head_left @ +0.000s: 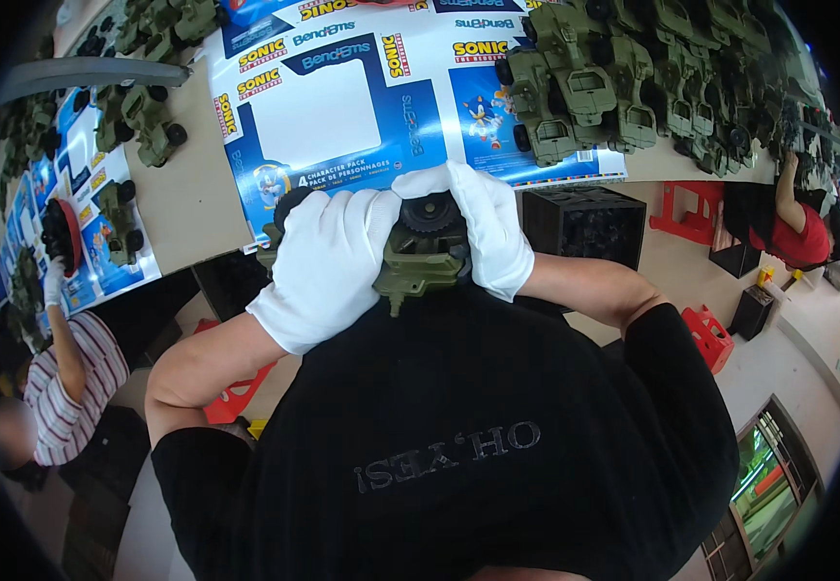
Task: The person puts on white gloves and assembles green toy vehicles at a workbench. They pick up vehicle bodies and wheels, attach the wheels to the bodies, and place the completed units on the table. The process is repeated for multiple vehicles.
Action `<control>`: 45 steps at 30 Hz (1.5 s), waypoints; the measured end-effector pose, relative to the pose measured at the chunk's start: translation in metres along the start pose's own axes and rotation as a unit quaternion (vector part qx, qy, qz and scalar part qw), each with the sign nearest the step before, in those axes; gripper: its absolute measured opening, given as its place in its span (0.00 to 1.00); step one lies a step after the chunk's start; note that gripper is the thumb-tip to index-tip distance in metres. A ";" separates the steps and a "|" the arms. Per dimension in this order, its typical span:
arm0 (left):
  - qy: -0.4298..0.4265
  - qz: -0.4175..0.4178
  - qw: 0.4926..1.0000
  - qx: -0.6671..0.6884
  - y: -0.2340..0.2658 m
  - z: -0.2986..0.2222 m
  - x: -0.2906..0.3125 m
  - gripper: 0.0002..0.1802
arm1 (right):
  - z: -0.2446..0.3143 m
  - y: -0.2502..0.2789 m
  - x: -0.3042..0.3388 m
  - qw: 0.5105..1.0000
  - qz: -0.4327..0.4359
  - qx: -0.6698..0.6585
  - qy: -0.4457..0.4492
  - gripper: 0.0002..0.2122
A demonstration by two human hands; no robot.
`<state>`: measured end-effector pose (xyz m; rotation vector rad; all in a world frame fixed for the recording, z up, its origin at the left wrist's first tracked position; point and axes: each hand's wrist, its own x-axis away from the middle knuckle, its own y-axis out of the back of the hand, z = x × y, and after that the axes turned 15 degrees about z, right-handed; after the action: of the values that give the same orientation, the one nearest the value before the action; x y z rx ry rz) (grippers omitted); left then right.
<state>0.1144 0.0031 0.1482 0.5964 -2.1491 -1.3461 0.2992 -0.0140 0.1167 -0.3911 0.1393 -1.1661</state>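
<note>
Close against my chest, at the table's near edge, is an olive-green toy military vehicle with a black wheel facing up. My left hand, in a white glove, is wrapped over its left side, fingers curled. From the other side my right hand, gloved too, grips the vehicle beside the wheel, its fingertips near the table edge. Both hands cover much of the toy, so its ends are partly hidden. Under and beyond the hands lies a blue and white printed card sheet.
Many finished-looking green toy vehicles crowd the table's right, with more at left. A grey curved bar crosses upper left. A black crate and red stools stand below. Co-workers work at left and far right.
</note>
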 end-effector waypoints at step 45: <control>-0.003 0.045 0.706 0.706 -0.039 0.077 -0.081 0.47 | 0.050 0.062 -0.057 0.917 0.037 0.390 0.072 0.37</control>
<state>0.1296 0.0891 0.0681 0.9305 -2.8138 0.6732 0.3455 0.0706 0.1344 0.4059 -0.1856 -1.0808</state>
